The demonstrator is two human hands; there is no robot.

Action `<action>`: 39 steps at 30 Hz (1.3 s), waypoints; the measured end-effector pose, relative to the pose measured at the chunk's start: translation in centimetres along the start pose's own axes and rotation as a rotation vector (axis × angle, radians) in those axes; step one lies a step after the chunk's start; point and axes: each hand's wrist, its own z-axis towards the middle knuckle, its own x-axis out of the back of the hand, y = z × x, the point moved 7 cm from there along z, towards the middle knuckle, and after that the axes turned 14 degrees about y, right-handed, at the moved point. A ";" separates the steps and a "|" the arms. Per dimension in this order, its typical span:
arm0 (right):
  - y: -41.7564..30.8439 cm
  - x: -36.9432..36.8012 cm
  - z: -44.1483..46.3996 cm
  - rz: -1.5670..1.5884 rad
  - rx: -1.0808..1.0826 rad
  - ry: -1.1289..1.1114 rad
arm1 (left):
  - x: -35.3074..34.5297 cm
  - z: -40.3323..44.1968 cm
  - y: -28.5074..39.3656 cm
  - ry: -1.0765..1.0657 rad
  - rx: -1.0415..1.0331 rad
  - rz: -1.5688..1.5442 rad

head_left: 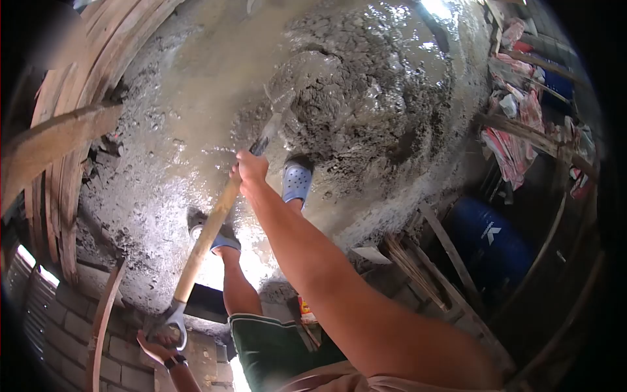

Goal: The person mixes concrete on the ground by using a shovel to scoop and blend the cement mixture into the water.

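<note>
A shovel with a wooden shaft point(208, 245) runs diagonally across the head view, from lower left up to the wet grey mix. My right hand point(251, 171) is closed round the lower shaft, close to the metal socket. At the other end, my left hand point(157, 346), with a dark band on the wrist, is at the grey D-shaped handle point(175, 321), its fingers partly hidden behind it. The shovel's blade point(273, 124) meets the edge of a lumpy mound of wet mix point(339, 98).
My feet, in blue clogs point(297, 181), stand in the wet mix. Wooden planks point(65, 130) line the left side. On the right are a blue barrel point(490, 238), timber pieces point(450, 251) and crumpled red-and-white sacks point(519, 130). Concrete blocks point(72, 333) are at lower left.
</note>
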 end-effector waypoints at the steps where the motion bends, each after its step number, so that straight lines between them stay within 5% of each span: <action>1: -1.5 0.9 -2.3 0.010 -0.008 -0.006 | 1.5 -0.8 0.5 0.029 0.003 0.018; 7: -6.7 8.4 -7.5 0.101 0.021 -0.045 | 5.9 -3.8 2.2 -0.242 0.061 0.081; 8: -7.6 9.6 -6.8 0.198 0.004 -0.124 | 5.5 -5.9 2.8 -0.134 -0.099 -0.044; 10: -10.6 12.1 -8.3 0.370 -0.078 -0.297 | 6.2 -10.9 5.4 -0.283 -0.624 -0.038; 12: -14.2 13.6 -11.0 0.513 -0.031 -0.545 | 5.5 -15.8 7.7 -0.783 -1.095 0.056; 13: -14.7 14.1 -12.5 0.695 -0.186 -0.649 | 6.0 -18.3 8.1 -1.060 -1.265 0.031; 15: -12.6 14.2 -15.3 0.721 -0.181 -0.709 | 7.6 -16.4 9.5 -0.926 -1.092 -0.047; 16: -10.3 14.5 -16.2 0.546 -0.046 -0.536 | 8.7 -14.6 9.4 -0.920 -1.086 -0.042; 17: -8.5 14.4 -17.6 0.376 0.093 -0.367 | 10.2 -8.7 8.3 -0.600 -0.726 -0.033; 18: -4.4 13.4 -20.2 0.279 -0.056 -0.195 | 12.8 -3.5 6.2 -0.283 -0.340 -0.152; 20: 7.4 13.7 -15.9 0.062 -0.116 0.011 | 20.0 7.3 1.2 -0.049 -0.032 -0.009; 21: 11.4 12.0 -18.3 -0.040 0.107 0.052 | 23.7 12.2 -1.3 0.061 0.129 0.034; 23: 23.7 9.4 -18.7 -0.274 0.103 0.056 | 26.8 11.9 -0.7 0.284 0.152 0.070; 24: 28.3 7.7 -19.6 -0.393 0.027 -0.142 | 28.2 12.6 -1.2 0.336 0.155 0.087; 29: 44.2 1.3 -24.3 -0.614 -0.038 -0.049 | 32.4 14.5 -2.7 0.520 0.151 0.143; 35: 43.2 -2.4 -19.4 -0.679 -0.003 -0.136 | 32.2 19.1 -0.8 0.536 0.089 0.122; 37: 39.8 -3.3 -15.3 -0.539 0.033 -0.096 | 29.2 21.5 0.7 0.463 0.068 0.097; 39: 32.3 -4.1 -13.0 -0.239 -0.155 -0.130 | 24.2 22.4 2.5 0.375 0.021 0.059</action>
